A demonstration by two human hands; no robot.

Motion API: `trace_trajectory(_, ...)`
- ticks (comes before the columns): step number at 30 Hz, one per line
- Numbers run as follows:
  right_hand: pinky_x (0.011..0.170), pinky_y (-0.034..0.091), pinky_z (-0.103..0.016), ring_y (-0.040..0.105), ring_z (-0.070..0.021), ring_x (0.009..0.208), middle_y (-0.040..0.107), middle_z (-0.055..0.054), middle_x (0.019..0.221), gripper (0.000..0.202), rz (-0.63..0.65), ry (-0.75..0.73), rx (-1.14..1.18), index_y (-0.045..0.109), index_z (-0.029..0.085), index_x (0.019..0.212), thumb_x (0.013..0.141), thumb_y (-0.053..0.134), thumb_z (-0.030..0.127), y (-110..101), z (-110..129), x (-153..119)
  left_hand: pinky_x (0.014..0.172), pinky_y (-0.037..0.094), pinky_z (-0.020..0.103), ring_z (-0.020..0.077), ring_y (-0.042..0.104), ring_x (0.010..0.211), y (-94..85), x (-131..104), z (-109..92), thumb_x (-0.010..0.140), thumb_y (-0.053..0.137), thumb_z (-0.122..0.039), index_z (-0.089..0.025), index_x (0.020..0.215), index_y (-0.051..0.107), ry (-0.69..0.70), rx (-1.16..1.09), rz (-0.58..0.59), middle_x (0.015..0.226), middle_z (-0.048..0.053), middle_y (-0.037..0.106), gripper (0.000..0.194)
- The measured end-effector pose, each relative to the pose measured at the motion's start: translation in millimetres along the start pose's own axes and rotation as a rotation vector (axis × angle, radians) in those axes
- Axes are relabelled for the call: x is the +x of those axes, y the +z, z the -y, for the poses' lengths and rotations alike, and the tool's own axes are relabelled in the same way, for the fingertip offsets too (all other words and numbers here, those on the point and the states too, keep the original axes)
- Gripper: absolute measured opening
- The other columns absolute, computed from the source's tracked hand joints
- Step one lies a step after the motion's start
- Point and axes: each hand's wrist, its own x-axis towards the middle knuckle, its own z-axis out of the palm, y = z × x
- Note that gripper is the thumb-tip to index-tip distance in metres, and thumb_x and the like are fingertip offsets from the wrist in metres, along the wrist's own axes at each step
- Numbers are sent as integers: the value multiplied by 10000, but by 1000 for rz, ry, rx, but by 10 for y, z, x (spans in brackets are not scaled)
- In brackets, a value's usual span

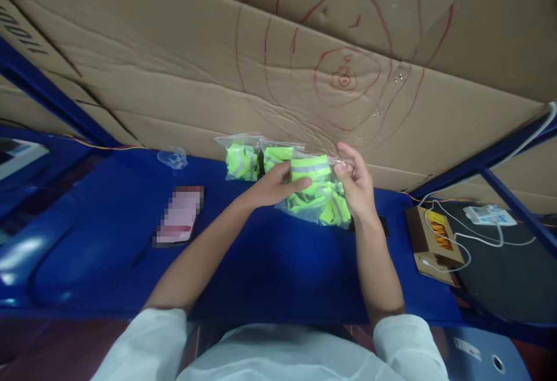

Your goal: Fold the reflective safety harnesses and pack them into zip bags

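Note:
A clear zip bag [307, 198] packed with folded neon-yellow fabric with grey reflective stripes is between my hands. My left hand [278, 185] grips its left side, the thumb lying across the front and the fingers partly hidden behind. My right hand [355, 184] pinches the bag's upper right edge between thumb and forefinger, the other fingers loosely curled. Below my right hand, another neon-yellow bundle in clear plastic [336, 211] shows, partly overlapped. Two similar bags, a left one [241, 162] and a middle one [278, 153], lean against the cardboard at the back.
A phone [180, 216] lies on the blue tabletop [278, 276] to the left, near crumpled clear plastic [173, 158]. Cardboard [174, 79] with red-drawn rings walls the back. At right are a brown box [433, 242], white cables and a dark round surface [505, 276].

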Motion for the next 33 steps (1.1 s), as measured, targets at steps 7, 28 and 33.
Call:
trace_trajectory(7, 1039, 616, -466, 712, -256, 1234, 713, -135, 1363, 665, 80, -19, -5, 446, 251, 1550, 1008, 604, 602, -109, -6, 11, 1114, 572, 496, 322, 712, 1227, 67, -12, -2, 862, 806, -614, -182, 1335, 717, -6, 2, -7, 1347, 139, 729, 647)
trace_trajectory(28, 1254, 142, -617, 637, -292, 1275, 812, -20, 1037, 274, 290, -330, -713, 779, 276, 1030, 1036, 627, 503, -132, 334, -150, 1191, 510, 529, 313, 668, 1306, 227, -4, -20, 909, 763, -578, -185, 1296, 702, 111, 88, 3, 1343, 154, 711, 556)
trace_trajectory(33, 1204, 383, -492, 636, -263, 1328, 734, -68, 1332, 552, 254, -283, -473, 524, 313, 1527, 1022, 659, 488, -224, 527, -213, 1176, 528, 459, 283, 650, 1345, 297, -86, -244, 966, 723, -525, -260, 1369, 684, 90, -51, -36, 1408, 98, 690, 484)
